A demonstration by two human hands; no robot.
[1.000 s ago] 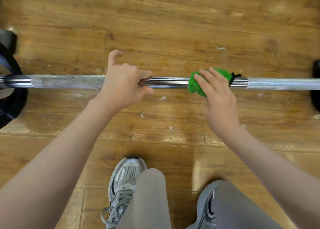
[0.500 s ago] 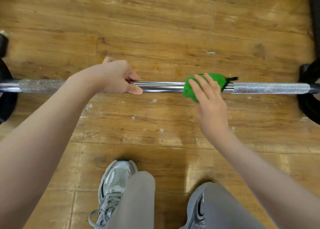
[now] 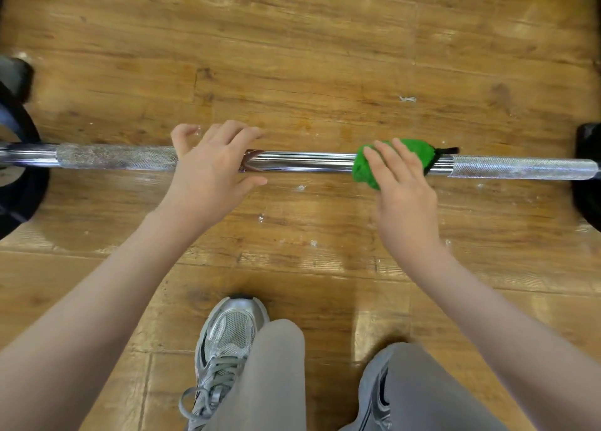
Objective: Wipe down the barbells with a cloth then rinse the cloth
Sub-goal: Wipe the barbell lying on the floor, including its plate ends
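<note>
Barbell (image 3: pixel 309 161) steel lies flat on the wooden floor (image 3: pixel 292 56), its long axis running straight from 9 o'clock to 3 o'clock across the view, square to the person's forearms. The smooth chrome middle sits between two knurled stretches, one toward 9 and one toward 3.

On that smooth section, toward 3 o'clock from centre, the green cloth (image 3: pixel 395 159) is bunched over the bar, a black tag or strap end poking out on its 3 o'clock side. The right hand (image 3: pixel 403 186) comes in from 5 o'clock and presses the cloth onto the bar with fairly straight fingers laid across the top; whether the thumb hooks under I cannot tell. The left hand (image 3: pixel 211 167) reaches in from 7 o'clock and covers the bar where the knurling meets the chrome, fingers spread and relaxed over it, not clenched, seemingly steadying it.

The right hand is the one on the cloth, so any wiping stroke would, I judge, follow the bar's axis, either toward the left hand or out along the knurling at 3 o'clock. Most of the bar looks yet to be covered, and rinsing is still to come.

A dark weight plate (image 3: pixel 19 170) caps the bar at 9 o'clock, another plate (image 3: pixel 588 176) at 3. Scuffed planks carry pale flecks and glare. At 6 o'clock, grey trouser legs and a silver-grey sneaker (image 3: pixel 227 342) show.
</note>
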